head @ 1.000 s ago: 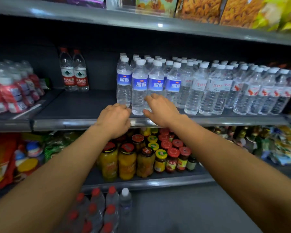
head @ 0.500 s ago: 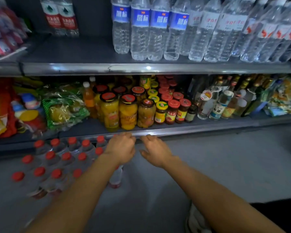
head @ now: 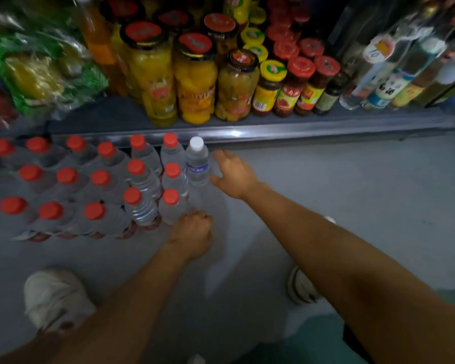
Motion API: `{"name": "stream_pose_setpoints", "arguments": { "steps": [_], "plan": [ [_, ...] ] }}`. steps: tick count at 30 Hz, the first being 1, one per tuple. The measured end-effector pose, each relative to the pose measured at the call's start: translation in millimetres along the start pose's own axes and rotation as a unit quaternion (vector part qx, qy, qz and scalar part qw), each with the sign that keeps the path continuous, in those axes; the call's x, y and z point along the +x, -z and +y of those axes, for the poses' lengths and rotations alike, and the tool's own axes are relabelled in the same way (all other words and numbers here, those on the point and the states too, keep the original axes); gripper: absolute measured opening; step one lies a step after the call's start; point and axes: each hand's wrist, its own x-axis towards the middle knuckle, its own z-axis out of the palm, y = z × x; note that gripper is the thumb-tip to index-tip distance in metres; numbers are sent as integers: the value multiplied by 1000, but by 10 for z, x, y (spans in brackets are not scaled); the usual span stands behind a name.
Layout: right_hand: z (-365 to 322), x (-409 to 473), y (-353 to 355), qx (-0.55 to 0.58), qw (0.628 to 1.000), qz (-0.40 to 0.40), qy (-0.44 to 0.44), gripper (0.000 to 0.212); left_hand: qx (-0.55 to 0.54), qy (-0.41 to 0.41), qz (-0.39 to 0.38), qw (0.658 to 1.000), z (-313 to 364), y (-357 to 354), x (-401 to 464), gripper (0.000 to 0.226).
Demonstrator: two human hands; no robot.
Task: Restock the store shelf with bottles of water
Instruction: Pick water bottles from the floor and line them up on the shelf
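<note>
A block of red-capped water bottles [head: 100,185] stands on the grey floor below the bottom shelf. A single white-capped water bottle [head: 197,161] with a blue label stands at the block's right edge. My right hand [head: 234,174] is just right of that bottle, fingers spread and straight, close to its side. My left hand [head: 192,232] is low at the block's near right corner. Its fingers curl by the base of the nearest red-capped bottle [head: 171,206], and what they hold is hidden.
The bottom shelf edge [head: 300,130] runs just behind the bottles. On it stand jars of yellow fruit [head: 195,82], small sauce jars [head: 286,88], tall glass bottles [head: 378,74] and green bagged goods [head: 45,74]. My white shoes [head: 55,298] are on the floor [head: 352,193].
The view has dropped from the upper water shelf to the floor. Both hands came down from the shelf edge to the bottles on the floor, the right opening beside the white-capped bottle.
</note>
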Motion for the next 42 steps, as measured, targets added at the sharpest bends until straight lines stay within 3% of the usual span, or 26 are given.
{"name": "stream_pose_setpoints", "arguments": {
  "steps": [5, 11, 20, 30, 37, 42],
  "plan": [
    [-158, 473, -20, 29, 999, 42, 11, 73, -8, 3, -21, 1000, -79, -204, 33, 28],
    [-282, 712, 5, -26, 999, 44, 16, 48, -8, -2, -28, 1000, -138, -321, 24, 27],
    [-268, 287, 414, -18, 998, 51, 42, 37, 16, 0, 22, 1000, -109, 46, -154, 26],
    [-691, -618, 1664, -30, 983, 159, 87, 28, 51, -12, 181, 982, -80, 1385, -591, 26],
    [-1231, -968, 2641, -59, 954, 265, 127, 27, 98, 11, 318, 943, -131, 2540, -962, 26],
    [-1555, -916, 3283, -51, 930, 331, 149, 33, 101, 26, 368, 924, -227, 3272, -1097, 34]
  ]
}}
